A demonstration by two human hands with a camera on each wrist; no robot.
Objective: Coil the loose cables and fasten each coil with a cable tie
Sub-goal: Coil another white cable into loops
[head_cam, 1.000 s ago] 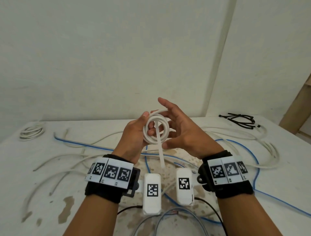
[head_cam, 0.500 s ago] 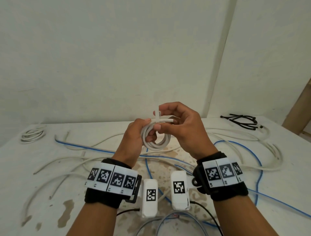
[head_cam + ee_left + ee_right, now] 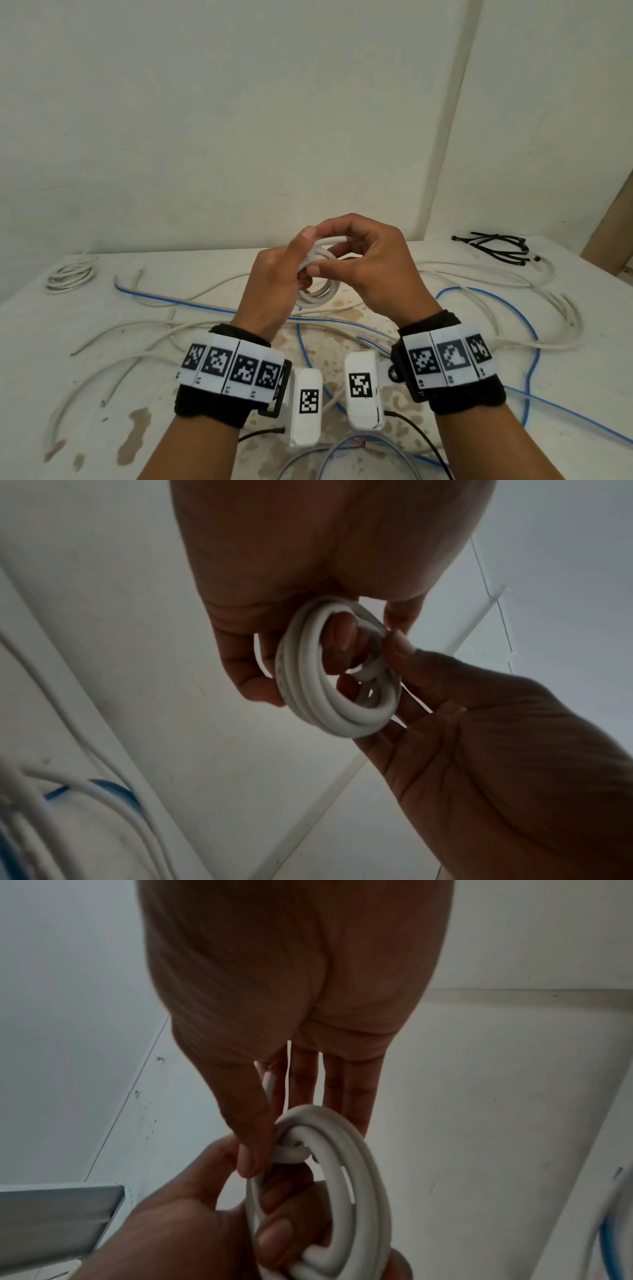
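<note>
I hold a small white cable coil [image 3: 320, 294] up above the table with both hands. My left hand [image 3: 277, 274] has its fingers curled through and round the coil [image 3: 308, 691] from the left. My right hand [image 3: 370, 263] closes on the top of the coil [image 3: 363, 1191] from the right. In the right wrist view its thumb and forefinger pinch a thin white cable tie [image 3: 270, 1081]. Where the tie wraps round the coil is mostly hidden by my fingers.
Loose white cables [image 3: 479, 274] and a blue cable [image 3: 527, 329] sprawl over the stained white table [image 3: 51, 342]. A tied white coil [image 3: 70, 274] lies back left. A bunch of black cable ties [image 3: 493, 248] lies back right. Walls stand close behind.
A second ago the tie hung down through the coil and my right hand was spread. The tie then came up over the top, and both hands now close tightly on it.
</note>
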